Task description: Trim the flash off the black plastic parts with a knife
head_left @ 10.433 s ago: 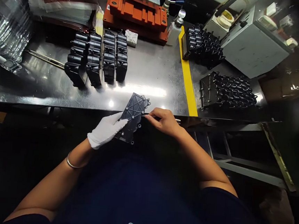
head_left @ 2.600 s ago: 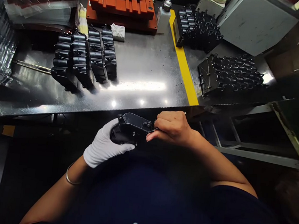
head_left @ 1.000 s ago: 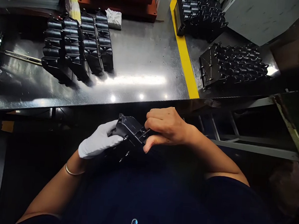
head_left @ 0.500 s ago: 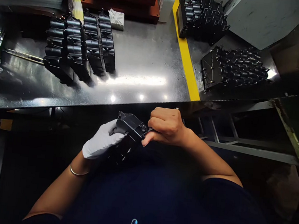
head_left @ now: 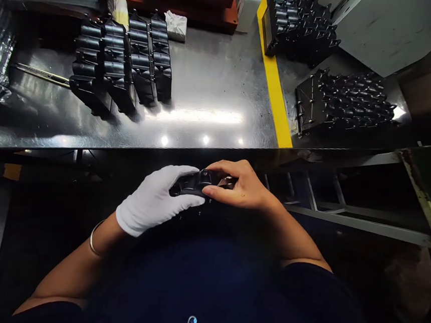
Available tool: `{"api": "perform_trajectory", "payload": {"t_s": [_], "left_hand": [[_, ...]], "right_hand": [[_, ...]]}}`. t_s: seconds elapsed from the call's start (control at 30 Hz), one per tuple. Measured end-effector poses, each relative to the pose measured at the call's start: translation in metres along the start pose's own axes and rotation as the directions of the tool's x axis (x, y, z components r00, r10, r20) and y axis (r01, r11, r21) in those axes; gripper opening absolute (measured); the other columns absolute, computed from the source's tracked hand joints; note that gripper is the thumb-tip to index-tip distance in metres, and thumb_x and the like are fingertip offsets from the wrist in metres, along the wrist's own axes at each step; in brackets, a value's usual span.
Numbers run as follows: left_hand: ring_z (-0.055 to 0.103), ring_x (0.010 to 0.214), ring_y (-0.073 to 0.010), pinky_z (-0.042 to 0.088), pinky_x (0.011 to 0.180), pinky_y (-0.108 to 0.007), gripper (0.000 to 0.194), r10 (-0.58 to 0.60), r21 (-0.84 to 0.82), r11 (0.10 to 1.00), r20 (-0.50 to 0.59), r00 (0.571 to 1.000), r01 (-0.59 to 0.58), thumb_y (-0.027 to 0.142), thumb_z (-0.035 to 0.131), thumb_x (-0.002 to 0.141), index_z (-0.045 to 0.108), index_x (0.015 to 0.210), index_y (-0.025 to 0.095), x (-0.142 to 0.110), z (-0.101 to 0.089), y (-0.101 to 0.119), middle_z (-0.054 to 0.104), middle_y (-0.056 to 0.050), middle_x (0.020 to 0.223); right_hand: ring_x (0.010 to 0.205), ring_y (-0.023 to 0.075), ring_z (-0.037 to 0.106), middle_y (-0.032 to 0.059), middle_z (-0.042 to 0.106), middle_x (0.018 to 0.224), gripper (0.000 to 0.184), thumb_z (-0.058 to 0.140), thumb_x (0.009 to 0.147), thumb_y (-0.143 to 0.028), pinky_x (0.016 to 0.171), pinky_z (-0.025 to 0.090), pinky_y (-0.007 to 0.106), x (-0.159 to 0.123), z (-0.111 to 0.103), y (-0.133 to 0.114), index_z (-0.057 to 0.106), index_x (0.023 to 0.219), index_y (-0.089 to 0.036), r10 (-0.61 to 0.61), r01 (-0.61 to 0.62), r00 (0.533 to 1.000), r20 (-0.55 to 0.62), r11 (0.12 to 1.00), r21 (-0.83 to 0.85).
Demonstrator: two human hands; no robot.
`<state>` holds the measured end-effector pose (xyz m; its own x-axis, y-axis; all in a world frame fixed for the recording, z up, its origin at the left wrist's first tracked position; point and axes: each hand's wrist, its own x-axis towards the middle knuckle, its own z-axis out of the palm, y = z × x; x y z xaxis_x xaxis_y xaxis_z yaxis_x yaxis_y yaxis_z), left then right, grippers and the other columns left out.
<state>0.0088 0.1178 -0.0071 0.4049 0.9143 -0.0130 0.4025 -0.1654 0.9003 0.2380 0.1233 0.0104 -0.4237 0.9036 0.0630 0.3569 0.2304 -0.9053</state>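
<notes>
In front of the table's near edge I hold a black moulded plastic part (head_left: 194,181) with rounded humps along its upper side. My left hand (head_left: 160,194), in a white glove, grips its left end between thumb and fingers. Bare, my right hand (head_left: 238,184) pinches its right end, thumb in front and fingers behind. Something thin seems to lie under the right fingers, but I cannot make out what it is. Much of the part's underside is hidden in shadow.
Similar black parts (head_left: 113,62) stand in a row on the metal table (head_left: 211,80). More are stacked right of a yellow stripe (head_left: 275,101), near a grey box (head_left: 393,31). Behind are an orange fixture (head_left: 183,10), a bottle (head_left: 247,8) and tweezers (head_left: 44,73) at left.
The part has been turned so its humped side faces up. My right hand has gone from working at its end with curled fingers to gripping it between thumb and fingers.
</notes>
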Motion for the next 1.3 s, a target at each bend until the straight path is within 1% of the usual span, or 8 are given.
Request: {"api": "perform_trajectory", "payload": {"t_s": [0.03, 0.13, 0.27, 0.37, 0.5, 0.97, 1.1, 1.3], "left_hand": [[0.068, 0.095, -0.0249, 0.053, 0.092, -0.040, 0.049, 0.023, 0.027, 0.999, -0.212, 0.977, -0.017, 0.037, 0.081, 0.071, 0.066, 0.117, 0.024, -0.001, 0.002, -0.001, 0.071, -0.006, 0.105], [0.056, 0.124, -0.0258, 0.042, 0.109, -0.043, 0.064, -0.100, -0.162, 0.987, -0.672, 0.734, -0.013, 0.028, 0.084, 0.070, 0.057, 0.128, 0.028, -0.002, 0.008, -0.004, 0.059, -0.009, 0.133], [0.055, 0.127, -0.0304, 0.050, 0.102, -0.045, 0.056, -0.483, -0.840, 0.515, -0.117, 0.868, 0.173, 0.035, 0.082, 0.070, 0.062, 0.121, 0.022, 0.001, 0.019, -0.001, 0.062, -0.011, 0.133], [0.062, 0.119, -0.0286, 0.057, 0.094, -0.038, 0.039, -0.596, -0.950, 0.229, 0.036, 0.802, 0.212, 0.028, 0.080, 0.073, 0.069, 0.108, 0.016, 0.003, 0.028, 0.008, 0.069, -0.011, 0.122], [0.067, 0.111, -0.0207, 0.060, 0.089, -0.027, 0.024, -0.726, -0.978, 0.100, 0.054, 0.686, 0.182, 0.019, 0.072, 0.080, 0.071, 0.104, 0.015, 0.003, 0.030, 0.018, 0.074, -0.007, 0.113], [0.071, 0.102, -0.0161, 0.060, 0.088, -0.023, 0.017, -0.752, -0.965, -0.066, 0.214, 0.623, 0.252, 0.018, 0.058, 0.091, 0.073, 0.098, 0.015, 0.002, 0.024, 0.040, 0.076, -0.005, 0.104], [0.071, 0.103, -0.0232, 0.061, 0.089, -0.029, 0.020, -0.696, -0.930, 0.039, 0.236, 0.678, 0.364, 0.023, 0.063, 0.087, 0.074, 0.100, 0.013, -0.007, 0.020, 0.041, 0.076, -0.009, 0.106], [0.070, 0.105, -0.0189, 0.059, 0.093, -0.026, 0.015, -0.619, -0.957, 0.086, 0.166, 0.767, 0.277, 0.027, 0.063, 0.089, 0.075, 0.092, 0.019, -0.003, 0.018, 0.033, 0.077, -0.003, 0.104]], "right_hand": [[0.055, 0.0087, 0.056, -0.0005, 0.066, 0.067, 0.027, 0.074, 0.077, -0.039, 0.050, 0.041, 0.020, -0.003, 0.001, 0.003, 0.070, 0.088, -0.015, 0.034, -0.034, 0.993, -0.109, 0.999, 0.008], [0.052, 0.0097, 0.051, -0.0015, 0.060, 0.062, 0.034, 0.070, 0.078, -0.050, 0.048, 0.039, 0.023, -0.010, 0.007, 0.014, 0.068, 0.084, -0.017, 0.175, -0.122, 0.869, -0.463, 0.982, 0.142], [0.047, 0.0078, 0.043, -0.0043, 0.053, 0.058, 0.047, 0.067, 0.077, -0.063, 0.045, 0.036, 0.022, -0.014, 0.036, 0.023, 0.064, 0.087, -0.017, 0.309, -0.137, 0.812, -0.495, 0.926, 0.353], [0.052, 0.0074, 0.047, -0.0031, 0.056, 0.066, 0.052, 0.066, 0.077, -0.066, 0.047, 0.040, 0.021, -0.013, 0.059, 0.025, 0.062, 0.096, -0.017, 0.313, -0.147, 0.873, -0.375, 0.900, 0.410], [0.054, 0.0073, 0.052, -0.0020, 0.058, 0.072, 0.039, 0.048, 0.094, -0.056, 0.049, 0.047, 0.021, -0.013, 0.066, 0.030, 0.061, 0.099, -0.019, 0.314, -0.084, 0.810, -0.496, 0.898, 0.432], [0.069, 0.0131, 0.058, 0.0018, 0.062, 0.076, 0.024, 0.061, 0.089, -0.043, 0.063, 0.048, 0.028, -0.009, 0.063, 0.031, 0.065, 0.082, -0.020, -0.026, 0.133, 0.736, -0.677, 0.985, 0.107], [0.065, 0.0108, 0.057, -0.0004, 0.061, 0.073, 0.020, 0.062, 0.090, -0.036, 0.062, 0.047, 0.026, -0.007, 0.057, 0.041, 0.062, 0.078, -0.020, 0.041, 0.149, 0.666, -0.745, 0.971, 0.186], [0.068, 0.0121, 0.058, -0.0002, 0.063, 0.073, 0.012, 0.063, 0.091, -0.030, 0.063, 0.048, 0.027, -0.013, 0.055, 0.021, 0.066, 0.083, -0.021, -0.139, 0.284, 0.751, -0.646, 0.950, 0.126]]}}
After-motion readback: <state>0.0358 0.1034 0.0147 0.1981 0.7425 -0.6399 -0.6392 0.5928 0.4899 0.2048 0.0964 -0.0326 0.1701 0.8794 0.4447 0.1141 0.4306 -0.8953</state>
